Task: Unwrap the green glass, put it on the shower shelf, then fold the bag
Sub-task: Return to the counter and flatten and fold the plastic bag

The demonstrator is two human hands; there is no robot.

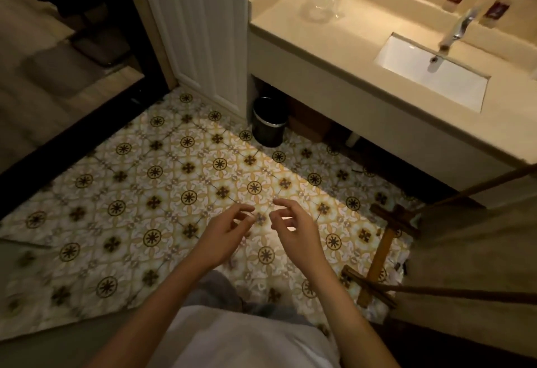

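Hovering low in the middle of the frame, the left hand (225, 229) and right hand (292, 226) sit just beside each other over the floor (122, 181), fingers loosely curled inward with the tips facing one another. Neither hand plainly holds anything; whether something thin and clear is pinched between the fingertips cannot be told. Both forearms rise bare from the bottom edge, angled toward each other, above a pale shirt (241, 338).

No green glass can be made out. On the counter (343, 45), in the upper middle, stands a clear, crinkled bag (322, 1), glossy and see-through, upright against the back edge.

Smooth cream stone forms the counter, with a white rectangular sink (453, 80) sunk into it and a shiny chrome tap (457, 29) leaning over the basin. Patterned tiles of yellow, white and dark rosettes cover the floor. A small black round bin (268, 123) stands under the counter, beside a white panelled door (203, 30). At lower right is a wooden frame (380, 254).
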